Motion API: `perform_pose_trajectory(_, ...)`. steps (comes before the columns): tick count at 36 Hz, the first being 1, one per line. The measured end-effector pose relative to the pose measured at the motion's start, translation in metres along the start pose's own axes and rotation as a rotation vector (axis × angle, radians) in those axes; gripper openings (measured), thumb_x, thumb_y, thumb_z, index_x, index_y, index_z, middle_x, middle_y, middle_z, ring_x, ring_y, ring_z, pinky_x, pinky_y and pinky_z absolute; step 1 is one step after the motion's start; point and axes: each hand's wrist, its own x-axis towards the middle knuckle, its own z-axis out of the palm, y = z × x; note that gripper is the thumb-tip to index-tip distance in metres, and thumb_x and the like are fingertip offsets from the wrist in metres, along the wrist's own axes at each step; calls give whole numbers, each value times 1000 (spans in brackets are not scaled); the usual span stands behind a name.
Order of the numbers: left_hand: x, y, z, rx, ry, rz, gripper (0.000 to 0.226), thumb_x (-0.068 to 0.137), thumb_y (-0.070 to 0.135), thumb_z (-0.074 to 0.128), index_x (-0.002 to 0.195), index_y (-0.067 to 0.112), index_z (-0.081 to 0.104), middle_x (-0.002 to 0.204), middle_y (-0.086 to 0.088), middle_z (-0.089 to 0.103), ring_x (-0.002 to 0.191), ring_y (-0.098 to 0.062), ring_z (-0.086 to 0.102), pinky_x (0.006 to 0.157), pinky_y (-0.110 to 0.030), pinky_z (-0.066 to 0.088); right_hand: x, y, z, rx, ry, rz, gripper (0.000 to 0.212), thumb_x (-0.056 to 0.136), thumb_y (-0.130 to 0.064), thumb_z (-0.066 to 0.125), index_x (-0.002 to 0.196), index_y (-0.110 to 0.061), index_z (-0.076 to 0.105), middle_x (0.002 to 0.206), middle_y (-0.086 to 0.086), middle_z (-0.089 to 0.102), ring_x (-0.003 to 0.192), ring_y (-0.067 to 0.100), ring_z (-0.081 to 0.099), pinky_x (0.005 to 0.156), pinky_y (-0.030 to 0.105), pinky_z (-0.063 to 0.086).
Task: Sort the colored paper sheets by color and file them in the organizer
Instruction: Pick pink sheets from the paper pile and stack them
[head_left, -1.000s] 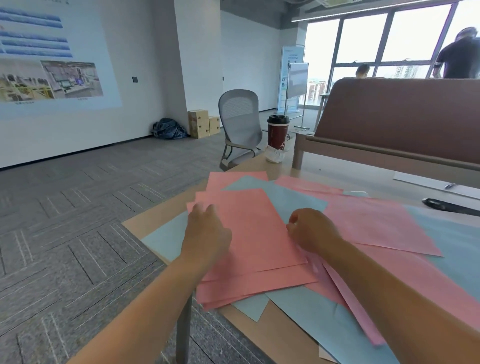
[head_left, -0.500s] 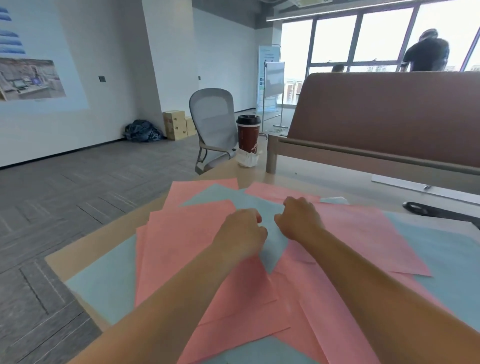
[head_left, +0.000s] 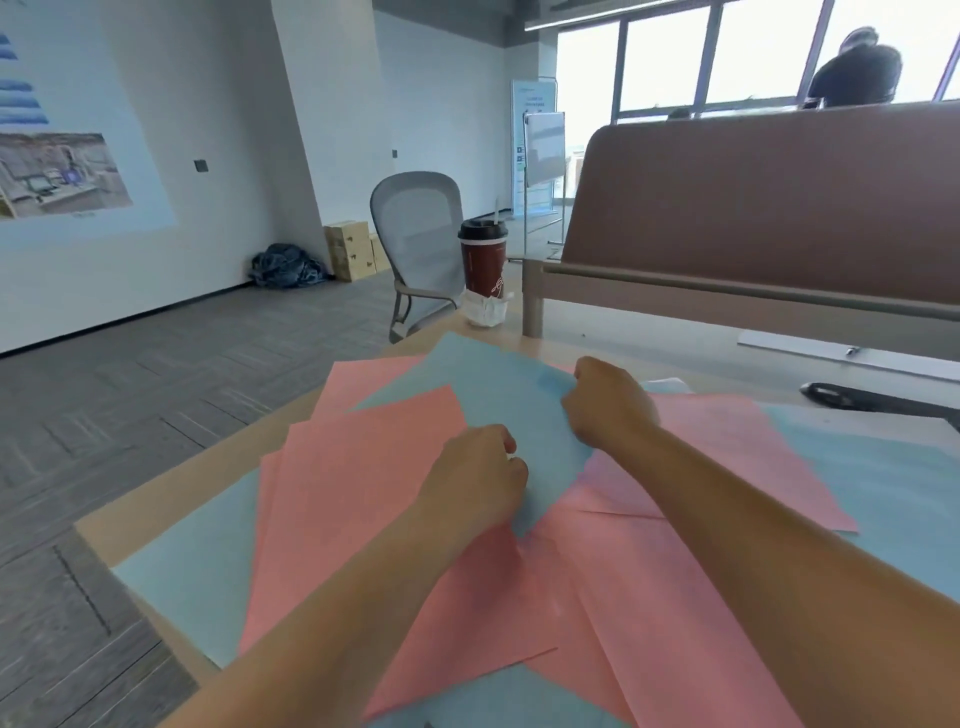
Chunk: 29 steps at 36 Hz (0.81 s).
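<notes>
Pink and light blue paper sheets lie spread and overlapping on the wooden table. A light blue sheet is raised off the pile in the middle, and both hands hold it. My left hand pinches its near edge, above the stack of pink sheets. My right hand grips its right edge with curled fingers. More pink sheets lie to the right, and another blue sheet lies at the near left. No organizer is in view.
A dark red coffee cup stands beside crumpled white paper at the table's far edge. A brown partition runs along the back right. A black object lies at the right. A grey chair stands beyond the table.
The blue sheet has come up out of the pile, now over the pink ones. My left hand moved right to its near edge; my right hand rose with its right edge.
</notes>
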Motion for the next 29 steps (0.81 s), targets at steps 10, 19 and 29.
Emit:
perform_pose_trajectory(10, -60, 76, 9, -67, -72, 97, 35, 94, 24, 50, 127, 19, 58, 133, -5, 56, 120, -22, 53, 92, -25, 40, -82, 81, -94, 111, 119, 190, 10, 91, -11, 43, 96, -12, 51, 94, 5, 56, 86, 30, 53, 73, 33, 40)
perform_pose_trajectory(19, -126, 158, 56, -53, -214, 279, 41, 95, 30, 51, 135, 18, 52, 140, -5, 52, 128, -22, 48, 98, -26, 37, -179, 185, -147, 214, 171, 409, 13, 89, -6, 42, 99, -10, 51, 83, 3, 54, 75, 26, 55, 64, 33, 41)
perform_pose_trajectory(29, -147, 169, 93, 177, -243, 327, 55, 86, 47, 63, 130, 17, 49, 134, -9, 51, 126, -29, 44, 104, -38, 39, -244, 219, -159, -200, 129, 400, 38, 92, -21, 50, 128, -11, 43, 130, 12, 48, 120, 31, 47, 98, 39, 43)
